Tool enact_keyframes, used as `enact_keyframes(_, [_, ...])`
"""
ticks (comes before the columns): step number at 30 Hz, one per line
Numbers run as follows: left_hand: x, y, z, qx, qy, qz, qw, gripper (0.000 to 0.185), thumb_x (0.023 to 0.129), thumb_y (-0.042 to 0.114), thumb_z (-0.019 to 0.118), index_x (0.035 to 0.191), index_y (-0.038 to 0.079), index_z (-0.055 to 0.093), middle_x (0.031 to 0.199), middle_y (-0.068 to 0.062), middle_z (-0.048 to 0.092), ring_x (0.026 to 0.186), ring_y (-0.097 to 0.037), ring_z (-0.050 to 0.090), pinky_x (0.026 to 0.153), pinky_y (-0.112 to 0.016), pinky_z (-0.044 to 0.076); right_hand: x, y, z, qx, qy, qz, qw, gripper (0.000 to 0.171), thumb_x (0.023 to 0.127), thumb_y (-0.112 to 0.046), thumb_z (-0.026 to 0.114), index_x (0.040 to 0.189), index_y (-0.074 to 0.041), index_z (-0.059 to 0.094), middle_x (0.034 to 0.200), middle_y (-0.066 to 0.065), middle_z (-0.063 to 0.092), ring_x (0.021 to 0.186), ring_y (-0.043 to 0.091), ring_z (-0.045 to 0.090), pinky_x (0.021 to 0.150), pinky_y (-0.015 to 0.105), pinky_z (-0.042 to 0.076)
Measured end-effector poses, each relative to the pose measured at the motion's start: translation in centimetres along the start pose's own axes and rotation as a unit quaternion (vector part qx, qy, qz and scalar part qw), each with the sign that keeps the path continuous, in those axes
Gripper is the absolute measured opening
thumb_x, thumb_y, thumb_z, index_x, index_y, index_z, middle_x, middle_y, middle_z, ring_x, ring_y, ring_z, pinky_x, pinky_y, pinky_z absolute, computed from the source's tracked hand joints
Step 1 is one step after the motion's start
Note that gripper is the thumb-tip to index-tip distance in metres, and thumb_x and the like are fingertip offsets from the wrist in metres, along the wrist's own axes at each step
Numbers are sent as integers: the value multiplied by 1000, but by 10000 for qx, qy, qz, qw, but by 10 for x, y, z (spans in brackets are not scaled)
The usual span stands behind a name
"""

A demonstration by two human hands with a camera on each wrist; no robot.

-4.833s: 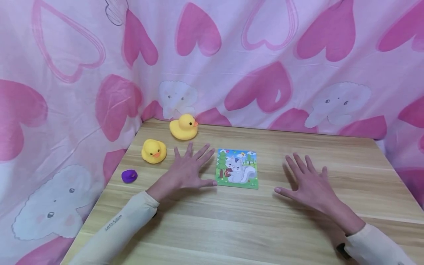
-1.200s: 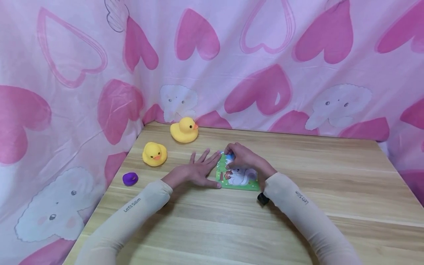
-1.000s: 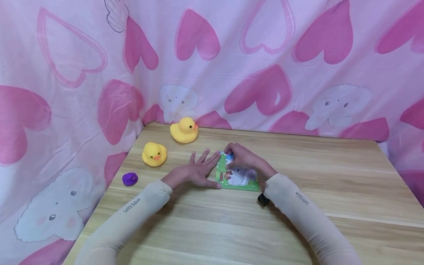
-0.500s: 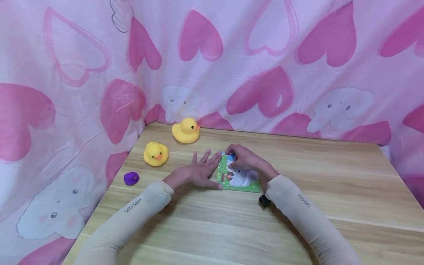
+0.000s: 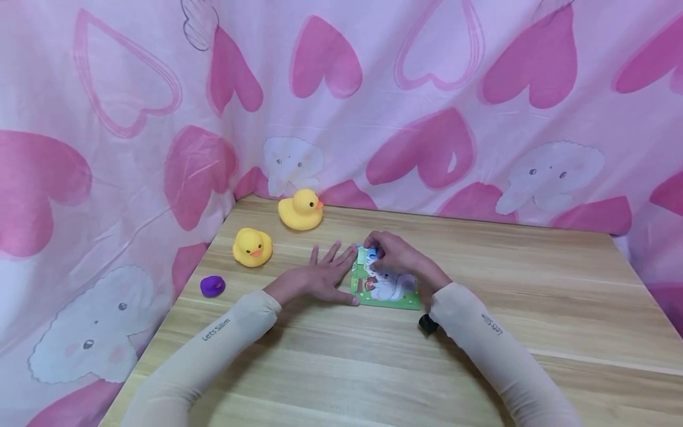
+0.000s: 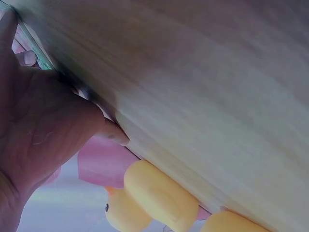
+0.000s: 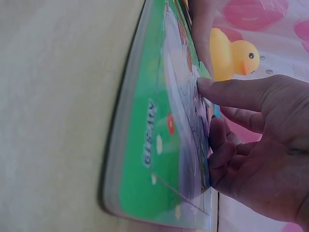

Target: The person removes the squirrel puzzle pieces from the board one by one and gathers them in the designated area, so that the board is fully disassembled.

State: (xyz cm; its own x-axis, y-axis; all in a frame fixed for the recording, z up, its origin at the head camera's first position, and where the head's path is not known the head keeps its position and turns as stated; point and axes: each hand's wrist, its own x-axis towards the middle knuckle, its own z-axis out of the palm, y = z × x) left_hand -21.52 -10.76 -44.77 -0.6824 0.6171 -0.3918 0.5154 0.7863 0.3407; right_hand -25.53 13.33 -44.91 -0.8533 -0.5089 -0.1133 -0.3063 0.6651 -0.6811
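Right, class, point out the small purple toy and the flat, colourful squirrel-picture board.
Small purple toy (image 5: 213,286): head view, on its rounded body.
Flat, colourful squirrel-picture board (image 5: 386,287): head view, on the printed squirrel's body.

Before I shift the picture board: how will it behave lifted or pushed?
The picture board is probably stiff: its edge looks thick and straight. Thin cut lines on its face suggest it could come apart if tilted. Lying flat on the table, it would likely slide rather than roll.

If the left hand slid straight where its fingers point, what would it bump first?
The left hand would meet the picture puzzle first, right at its fingertips, then probably the right hand. Whether it's already touching isn't clear.
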Motion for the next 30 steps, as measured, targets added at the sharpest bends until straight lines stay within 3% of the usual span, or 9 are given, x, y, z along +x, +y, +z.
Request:
enact_keyframes(7, [2,-2,1,54,-21,-15,10000,121,90,85,55,170,23,-11,179,6,-18,165,-32,-23,125,-73,-16,2,3,0,-191,9,-231,9995,41,87,0,81,125,-1,64,112,12,66,98,21,61,88,34,56])
enact_keyframes(20, [2,-4,2,19,41,48,10000,121,90,84,55,170,23,-11,179,6,-19,165,-32,-24,125,-73,-17,-3,6,-2,-918,-89,-547,9942,36,100,-6,71,134,1,63,120,14,61,103,21,62,94,37,58])
enact_keyframes(30, [3,-5,3,-101,2,66,9999,122,89,84,57,170,24,-12,179,6,-19,165,-31,-24,124,-73,-18,-14,12,-6,-791,-33,-672,9946,35,103,-6,65,137,2,61,122,15,59,106,22,59,98,41,55])
